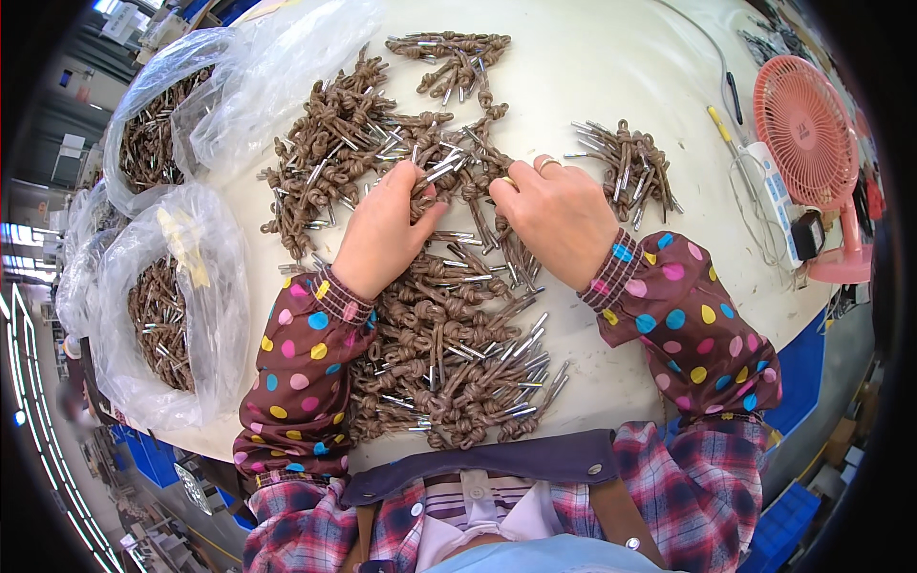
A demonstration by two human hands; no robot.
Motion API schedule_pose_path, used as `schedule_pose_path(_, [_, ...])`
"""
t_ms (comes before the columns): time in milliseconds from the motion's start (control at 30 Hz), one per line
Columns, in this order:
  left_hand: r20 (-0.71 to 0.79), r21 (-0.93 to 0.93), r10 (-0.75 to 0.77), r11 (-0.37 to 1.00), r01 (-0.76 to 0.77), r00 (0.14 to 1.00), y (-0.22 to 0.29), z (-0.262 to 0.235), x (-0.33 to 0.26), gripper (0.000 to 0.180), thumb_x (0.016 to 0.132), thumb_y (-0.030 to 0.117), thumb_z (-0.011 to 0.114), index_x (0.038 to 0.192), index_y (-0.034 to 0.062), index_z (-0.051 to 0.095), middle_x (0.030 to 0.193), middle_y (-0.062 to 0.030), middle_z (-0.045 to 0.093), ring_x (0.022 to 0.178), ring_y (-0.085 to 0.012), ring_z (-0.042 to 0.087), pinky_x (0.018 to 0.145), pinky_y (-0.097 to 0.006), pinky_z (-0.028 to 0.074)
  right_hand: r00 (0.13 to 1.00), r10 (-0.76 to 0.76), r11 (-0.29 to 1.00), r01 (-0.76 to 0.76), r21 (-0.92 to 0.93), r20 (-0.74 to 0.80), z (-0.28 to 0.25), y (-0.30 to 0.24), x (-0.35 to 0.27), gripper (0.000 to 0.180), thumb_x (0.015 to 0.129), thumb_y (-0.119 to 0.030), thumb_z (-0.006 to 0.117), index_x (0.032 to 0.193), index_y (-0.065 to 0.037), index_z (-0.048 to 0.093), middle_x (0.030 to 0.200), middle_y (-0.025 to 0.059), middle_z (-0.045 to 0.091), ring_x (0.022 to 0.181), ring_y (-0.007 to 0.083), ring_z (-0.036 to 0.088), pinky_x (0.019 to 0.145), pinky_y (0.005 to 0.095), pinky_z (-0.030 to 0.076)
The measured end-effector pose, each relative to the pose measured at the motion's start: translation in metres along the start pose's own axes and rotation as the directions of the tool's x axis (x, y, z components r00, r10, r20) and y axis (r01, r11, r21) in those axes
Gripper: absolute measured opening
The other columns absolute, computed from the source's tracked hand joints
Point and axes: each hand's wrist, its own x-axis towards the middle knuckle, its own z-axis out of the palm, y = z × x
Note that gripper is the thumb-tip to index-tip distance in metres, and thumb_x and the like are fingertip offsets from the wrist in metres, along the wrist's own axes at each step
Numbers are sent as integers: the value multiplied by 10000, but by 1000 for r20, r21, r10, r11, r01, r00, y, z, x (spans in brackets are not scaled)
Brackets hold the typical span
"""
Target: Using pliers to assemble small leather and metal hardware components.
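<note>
Brown knotted shoelaces with silver metal tips lie heaped on the pale table. My left hand (387, 224) is closed at the middle of the heap, its fingers curled round a shoelace (422, 199); silver tips show beside the fingertips. Across from it, my right hand (562, 215) pinches brown cord between thumb and forefinger, and a ring is on one finger. The fingers partly hide what both hands grip. Below the hands spreads a thick pile of knotted laces (439, 353). Another loose heap (334, 143) lies beyond my left hand.
At the left stand clear plastic bags (220, 286) full of laces. A small bunch of laces (626, 167) lies right of my right hand. Farther right are a pink fan (805, 124), a white power strip (772, 196), a yellow-handled tool (718, 124) and a cable. Blue bins (783, 525) stand below the table.
</note>
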Motion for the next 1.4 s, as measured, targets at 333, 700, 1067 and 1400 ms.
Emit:
schedule_pose_path(333, [-71, 48, 20, 999, -17, 997, -4, 3, -5, 247, 827, 141, 684, 962, 56, 496, 846, -161, 618, 817, -380, 607, 660, -443, 476, 997, 80, 997, -80, 11, 0, -16, 21, -4, 189, 776, -218, 716, 841, -104, 579, 780, 30, 562, 746, 220, 602, 634, 340, 506])
schedule_pose_path(700, [-157, 60, -8, 998, 18, 988, 8, 9, 4, 211, 795, 91, 718, 905, 45, 544, 747, -129, 606, 679, -321, 599, 615, -352, 471, 997, 71, 997, -71, 9, 10, -1, -1, 21, 53, 780, -92, 579, 810, -70, 617, 801, 64, 629, 760, 229, 655, 629, 334, 536])
schedule_pose_path(1067, [-145, 84, 29, 996, -17, 989, 13, 4, -5, 255, 732, 22, 692, 924, 83, 536, 843, -108, 609, 794, -337, 617, 646, -404, 492, 997, 69, 997, -70, 31, 35, 0, -6, 26, 48, 775, -97, 584, 791, -73, 622, 775, 74, 636, 764, 229, 656, 635, 345, 537])
schedule_pose_path(1400, [-243, -4, 35, 999, -37, 969, 10, 3, -7, 267, 728, 7, 706, 944, 57, 557, 833, -122, 596, 759, -320, 605, 642, -370, 481, 989, 143, 980, -148, 135, 44, -11, 3, 24, 221, 792, -270, 708, 846, -92, 589, 778, 45, 610, 773, 247, 637, 640, 367, 514])
